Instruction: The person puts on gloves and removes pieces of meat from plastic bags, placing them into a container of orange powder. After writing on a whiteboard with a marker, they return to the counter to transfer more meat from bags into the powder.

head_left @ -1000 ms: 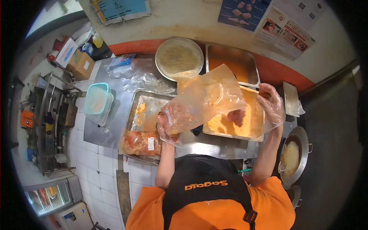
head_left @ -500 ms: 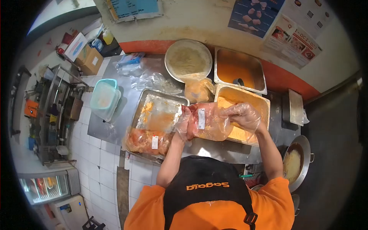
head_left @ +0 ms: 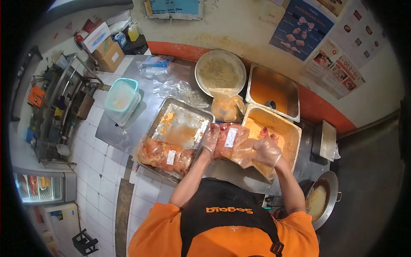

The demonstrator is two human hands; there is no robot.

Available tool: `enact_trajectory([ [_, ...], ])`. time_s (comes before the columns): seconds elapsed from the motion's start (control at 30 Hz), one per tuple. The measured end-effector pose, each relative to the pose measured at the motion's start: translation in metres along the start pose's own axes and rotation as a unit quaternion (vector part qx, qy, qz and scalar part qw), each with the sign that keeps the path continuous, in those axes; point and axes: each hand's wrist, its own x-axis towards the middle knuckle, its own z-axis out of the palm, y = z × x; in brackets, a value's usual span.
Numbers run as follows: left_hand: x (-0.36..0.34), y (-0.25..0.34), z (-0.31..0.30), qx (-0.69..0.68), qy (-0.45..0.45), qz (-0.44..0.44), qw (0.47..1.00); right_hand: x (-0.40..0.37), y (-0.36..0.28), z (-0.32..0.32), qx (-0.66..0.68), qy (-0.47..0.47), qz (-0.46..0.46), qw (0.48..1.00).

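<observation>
A clear plastic bag of raw meat [head_left: 224, 143] with a white label hangs between my gloved hands. My left hand [head_left: 210, 139] is closed around its left end, by the tray's edge. My right hand [head_left: 267, 150], in a loose clear glove, is closed on the bag's right end over a metal pan of orange-yellow flour [head_left: 293, 132]. Just beyond that hand, red raw meat pieces [head_left: 267, 133] show at the flour. A second labelled bag of meat [head_left: 165, 156] lies at the near end of a metal tray [head_left: 180, 113] smeared with orange residue.
Behind the flour pan stands a metal pan of orange liquid [head_left: 269, 88]. A round bowl [head_left: 220, 70] and a tied bag of orange stuff [head_left: 225, 107] sit beside it. Turquoise tubs [head_left: 122, 100] and crumpled plastic bags [head_left: 182, 90] are to the left; a wok [head_left: 319, 201] is at lower right.
My right hand has lowered and come nearer to me, drawing the bag's right end down. Red meat pieces now show in the flour pan. The whole view has shifted slightly.
</observation>
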Motion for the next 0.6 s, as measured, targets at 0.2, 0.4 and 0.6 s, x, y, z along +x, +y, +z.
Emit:
enact_trajectory([
  [0.2, -0.008, 0.011, -0.001, -0.102, -0.242, -0.051, 0.963, -0.01, -0.006, 0.018, 0.249, 0.108, 0.066, 0.96],
  [0.4, -0.036, 0.014, 0.009, -0.234, -0.254, -0.121, 0.93, -0.037, 0.017, 0.02, -0.07, -0.036, -0.053, 0.995],
  [0.6, -0.021, -0.011, -0.018, -0.124, -0.287, -0.128, 0.941, -0.063, 0.016, 0.016, -0.109, 0.01, -0.056, 0.992],
])
